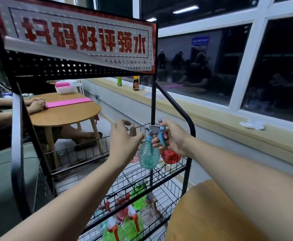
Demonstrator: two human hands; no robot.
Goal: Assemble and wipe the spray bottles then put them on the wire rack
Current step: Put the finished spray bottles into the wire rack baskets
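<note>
Now the right hand grips the blue spray bottle by its trigger head, fingers curled round the neck and lever, so the bottle hangs in the air over the right end of the wire rack's upper shelf. Just left of it the left hand is held out flat with fingers straight and spread, holding nothing; whether its thumb touches the bottle cannot be told. A red bottle sits on that shelf, partly hidden by the right hand. On the lower shelf stand more bottles, the green ones nearest.
</note>
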